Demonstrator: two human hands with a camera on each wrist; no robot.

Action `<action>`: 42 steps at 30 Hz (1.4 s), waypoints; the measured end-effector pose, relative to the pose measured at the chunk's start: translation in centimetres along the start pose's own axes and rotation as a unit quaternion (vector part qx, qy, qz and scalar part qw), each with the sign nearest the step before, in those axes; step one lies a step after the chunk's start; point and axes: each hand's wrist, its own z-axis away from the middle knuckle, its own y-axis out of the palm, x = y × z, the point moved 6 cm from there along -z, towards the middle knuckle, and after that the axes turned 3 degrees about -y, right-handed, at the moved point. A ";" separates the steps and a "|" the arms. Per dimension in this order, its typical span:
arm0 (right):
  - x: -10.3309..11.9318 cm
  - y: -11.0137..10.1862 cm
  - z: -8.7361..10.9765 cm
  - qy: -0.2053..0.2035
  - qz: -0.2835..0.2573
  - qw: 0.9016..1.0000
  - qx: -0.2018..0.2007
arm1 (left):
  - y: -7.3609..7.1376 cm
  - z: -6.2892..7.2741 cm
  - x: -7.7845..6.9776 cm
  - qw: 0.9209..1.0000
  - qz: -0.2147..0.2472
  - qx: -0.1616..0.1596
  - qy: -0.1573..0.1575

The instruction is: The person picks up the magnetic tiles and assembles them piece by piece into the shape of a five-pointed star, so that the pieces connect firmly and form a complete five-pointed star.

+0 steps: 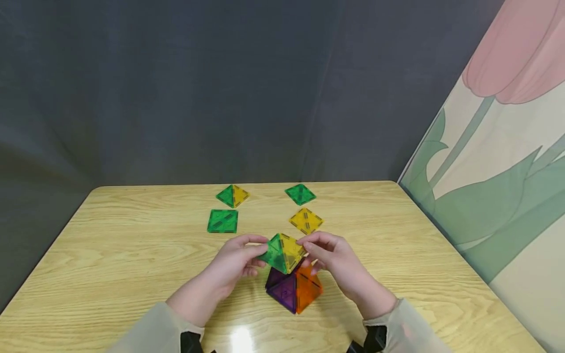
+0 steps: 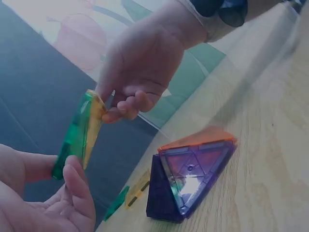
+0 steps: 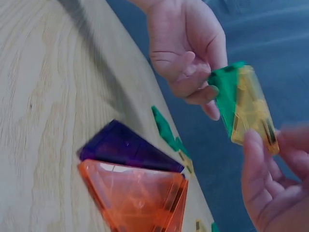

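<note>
Two translucent magnetic triangle tiles, one green (image 1: 272, 253) and one yellow (image 1: 291, 249), are joined along an edge and held up above the table. My left hand (image 1: 234, 262) pinches the green tile between thumb and fingers. At the other side, the thumb and fingertips of my right hand (image 1: 332, 255) pinch the yellow tile. Just below stands a faceted shape of magnetic tiles, with purple tiles (image 1: 283, 293) on the left and orange tiles (image 1: 309, 290) on the right. In the head view the held pair overlaps its far part, hiding some of it.
Flat on the wooden table (image 1: 145, 230) farther back lie several tile pairs: a green-and-yellow pair (image 1: 226, 196), a green square-shaped pair (image 1: 222, 225), a green diamond (image 1: 300, 198) and a yellow diamond (image 1: 304, 223). A dark curtain (image 1: 212, 98) hangs behind; a flower-patterned panel (image 1: 485, 196) borders the right.
</note>
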 end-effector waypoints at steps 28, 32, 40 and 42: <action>-7.0 -3.5 -2.3 0.109 -0.123 0.986 -0.040 | 0.1 -6.0 1.8 0.991 -0.117 -0.069 0.018; -7.6 -3.7 -2.4 0.117 -0.113 0.986 -0.046 | 0.2 -6.4 2.2 0.991 -0.117 -0.066 0.017; -8.0 -3.4 -2.4 0.133 -0.103 0.985 -0.042 | 0.4 -6.4 3.0 0.990 -0.125 -0.055 -0.017; -8.0 -3.4 -2.3 0.134 -0.098 0.985 -0.041 | 0.5 -6.4 3.1 0.990 -0.125 -0.054 -0.022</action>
